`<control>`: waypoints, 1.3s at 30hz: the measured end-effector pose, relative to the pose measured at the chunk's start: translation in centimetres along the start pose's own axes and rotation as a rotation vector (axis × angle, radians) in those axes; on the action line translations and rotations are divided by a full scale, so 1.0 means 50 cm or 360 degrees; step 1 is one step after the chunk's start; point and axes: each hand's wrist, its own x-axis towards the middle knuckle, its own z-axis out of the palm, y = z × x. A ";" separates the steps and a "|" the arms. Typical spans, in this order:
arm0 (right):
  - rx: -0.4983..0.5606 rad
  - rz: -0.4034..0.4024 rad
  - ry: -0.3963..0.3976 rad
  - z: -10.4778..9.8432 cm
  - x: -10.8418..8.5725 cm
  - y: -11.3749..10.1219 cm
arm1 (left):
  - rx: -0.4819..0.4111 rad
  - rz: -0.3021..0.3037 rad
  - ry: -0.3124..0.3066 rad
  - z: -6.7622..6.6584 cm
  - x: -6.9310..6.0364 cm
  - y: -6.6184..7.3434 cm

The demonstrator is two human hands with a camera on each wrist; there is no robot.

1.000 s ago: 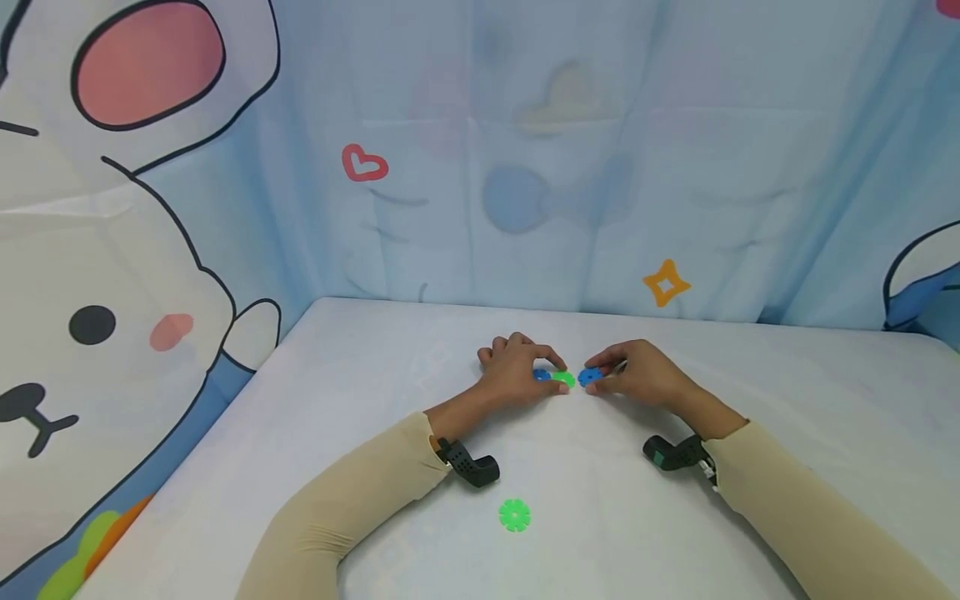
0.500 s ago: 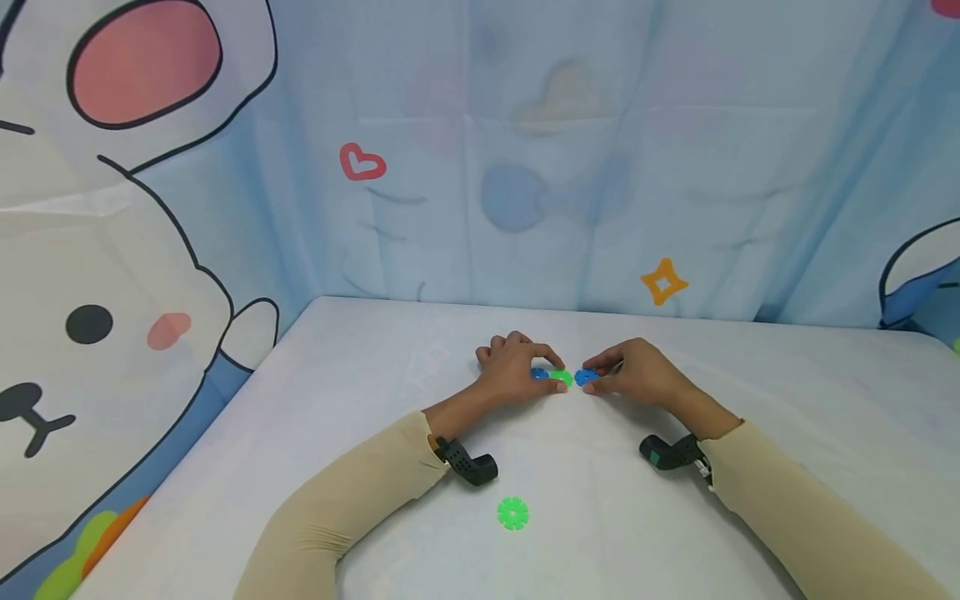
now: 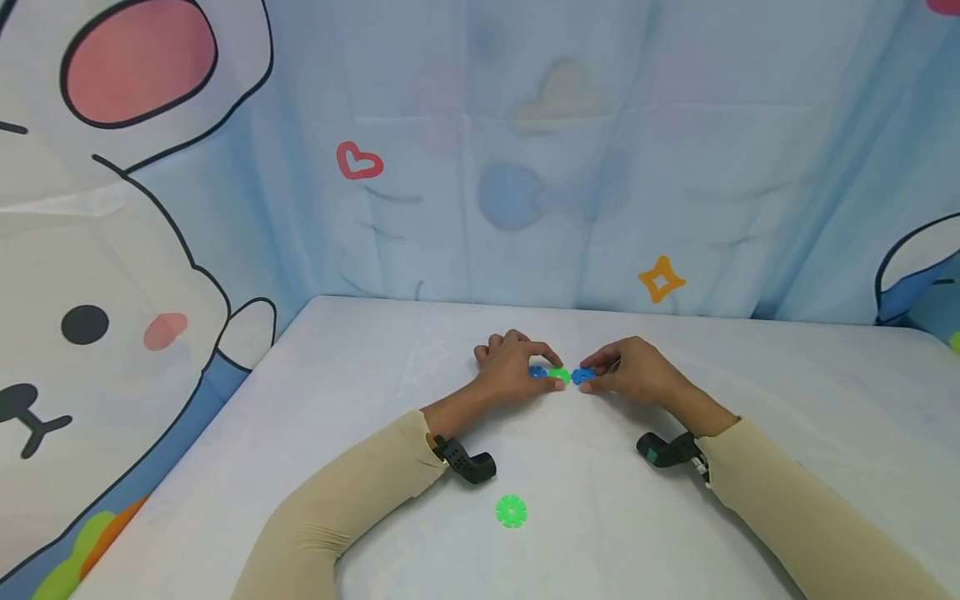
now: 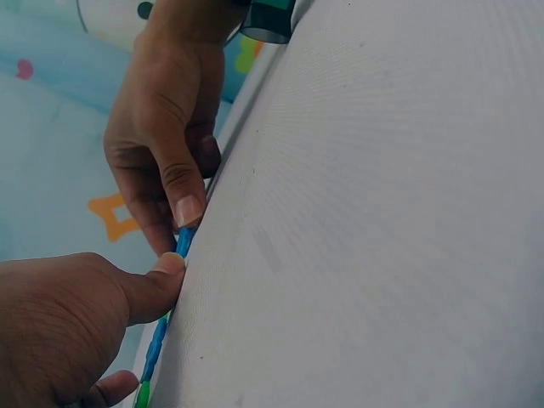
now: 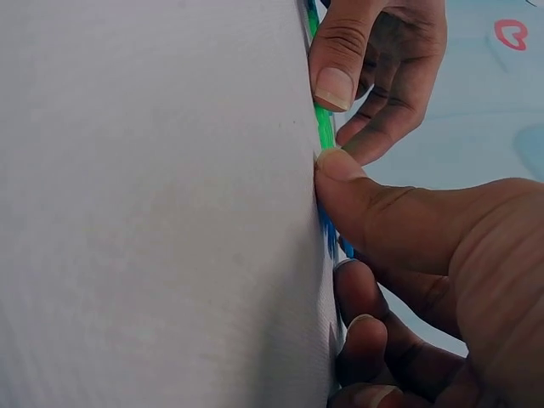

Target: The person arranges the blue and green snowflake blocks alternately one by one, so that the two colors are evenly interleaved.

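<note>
In the head view my left hand (image 3: 513, 369) pinches a green notched plastic disc (image 3: 559, 376) between thumb and index finger. A blue notched disc (image 3: 537, 372) joins its left side, partly hidden by that hand. My right hand (image 3: 637, 372) pinches another blue disc (image 3: 582, 376), whose edge is at the green disc's right edge; whether they interlock I cannot tell. From the left wrist, the row shows edge-on, with a green piece (image 4: 143, 395) beyond a blue one (image 4: 153, 350). The right wrist view has the green disc (image 5: 325, 127) between both thumbs.
A loose green notched disc (image 3: 512, 512) lies on the white-covered table (image 3: 585, 517), nearer the person than the hands. Behind the table hangs a light blue cartoon curtain (image 3: 450, 225). Each wrist wears a black camera, such as the left wrist camera (image 3: 468, 462).
My right hand has brought its blue disc slightly left, narrowing the gap to the green disc. The left hand keeps its pinch. The whole head view has shifted a little.
</note>
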 end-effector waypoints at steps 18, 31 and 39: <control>-0.0025 -0.0036 0.0005 -0.003 -0.001 0.001 | -0.0012 0.0011 -0.0012 -0.002 0.000 -0.001; -0.0023 -0.0024 0.0005 -0.003 -0.008 -0.008 | -0.0017 0.0017 -0.0028 -0.003 -0.001 0.001; -0.0031 -0.0007 0.0007 -0.003 -0.007 -0.004 | -0.0010 0.0008 -0.0031 -0.003 -0.001 0.002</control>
